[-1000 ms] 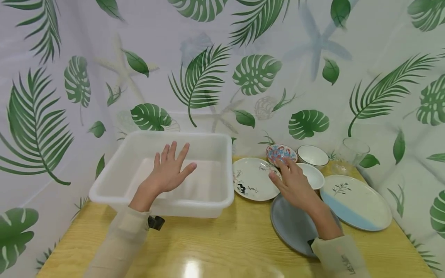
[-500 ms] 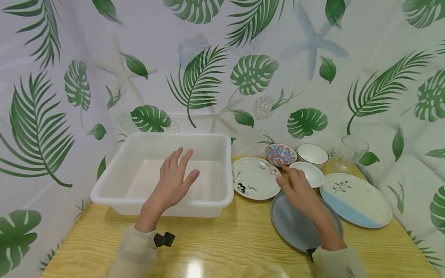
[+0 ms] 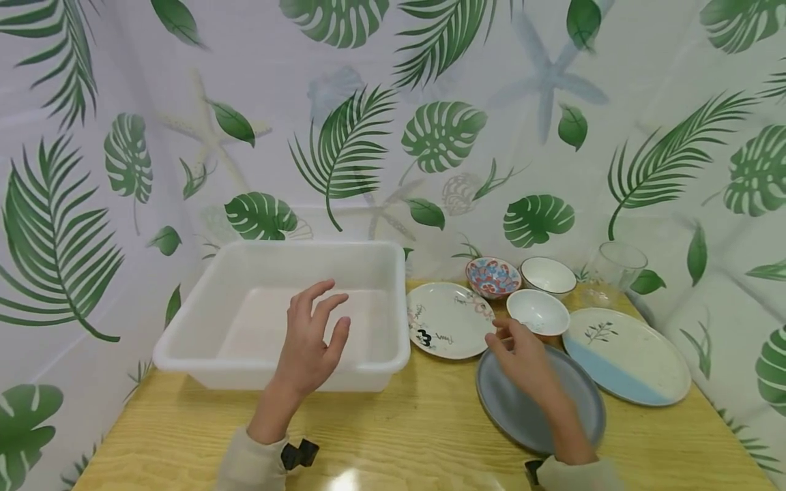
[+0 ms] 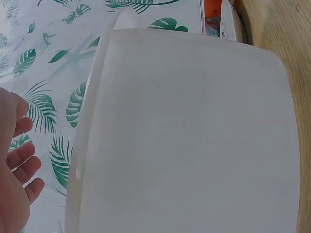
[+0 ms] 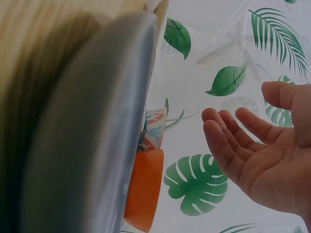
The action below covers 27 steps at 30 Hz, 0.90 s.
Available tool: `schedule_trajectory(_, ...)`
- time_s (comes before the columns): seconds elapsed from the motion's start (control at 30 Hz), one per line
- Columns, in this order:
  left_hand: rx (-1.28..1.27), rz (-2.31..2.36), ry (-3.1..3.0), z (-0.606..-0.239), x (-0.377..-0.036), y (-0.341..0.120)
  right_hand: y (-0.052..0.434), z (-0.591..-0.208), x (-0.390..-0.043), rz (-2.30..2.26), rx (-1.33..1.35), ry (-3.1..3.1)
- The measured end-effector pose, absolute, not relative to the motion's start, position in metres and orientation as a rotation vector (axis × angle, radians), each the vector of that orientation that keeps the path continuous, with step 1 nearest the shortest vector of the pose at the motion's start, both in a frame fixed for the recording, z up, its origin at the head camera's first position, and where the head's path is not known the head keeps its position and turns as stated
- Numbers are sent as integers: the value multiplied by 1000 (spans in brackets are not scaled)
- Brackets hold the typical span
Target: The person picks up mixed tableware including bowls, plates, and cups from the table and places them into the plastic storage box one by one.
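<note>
My left hand (image 3: pixel 310 341) hovers above the near side of a white plastic tub (image 3: pixel 362 378), its fingers loosely bent and holding nothing. In the left wrist view that hand (image 4: pixel 17 170) shows at the left edge, beside the tub's outer wall (image 4: pixel 189 131). Over a round grey plate (image 3: pixel 512 412) is my right hand (image 3: pixel 522 358), relaxed and slightly curled with nothing in it. The right wrist view shows the same hand (image 5: pixel 257 150) apart from the plate's rim (image 5: pixel 112 131). Near its fingertips lie a floral white plate (image 3: pixel 451 327) and a small white bowl (image 3: pixel 537 314).
Behind stand a red-and-blue patterned bowl (image 3: pixel 493 278), a dark-rimmed white bowl (image 3: pixel 548 276) and a clear glass (image 3: pixel 620 266). An oval cream-and-blue plate (image 3: pixel 632 354) lies at the right. Leaf-print sheeting (image 3: pixel 362 225) surrounds the wooden table (image 3: pixel 393 436).
Both hands have drawn back toward the body, and their fingers have bent more. My right hand has left the area in front of the bowls for the grey plate. The dishes have stayed put.
</note>
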<state>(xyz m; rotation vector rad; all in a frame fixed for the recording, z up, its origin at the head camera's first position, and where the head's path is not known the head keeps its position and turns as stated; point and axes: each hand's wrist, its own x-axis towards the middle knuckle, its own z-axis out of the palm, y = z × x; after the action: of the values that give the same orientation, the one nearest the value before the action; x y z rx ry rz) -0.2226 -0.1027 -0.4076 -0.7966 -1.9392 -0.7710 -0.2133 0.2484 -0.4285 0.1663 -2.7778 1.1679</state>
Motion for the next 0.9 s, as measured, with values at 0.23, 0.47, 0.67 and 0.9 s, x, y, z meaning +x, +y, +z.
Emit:
schedule_trajectory(0.23, -819, -766, -1919, -407, -215, -97, 246, -431, -209, 1198, 69, -2759)
schedule_trajectory(0.47, -857, -752, -1929, -408, -213, -91, 249, -431, -222, 1080, 23, -2825)
schedule_trajectory(0.67, -907, -716, -1972, -408, -207, -85, 249, -441, -248, 956, 3, -3006)
schedule_trajectory(0.9, -961, -691, -1979, -409, -204, -80, 243, -453, -260, 860, -5, -3151)
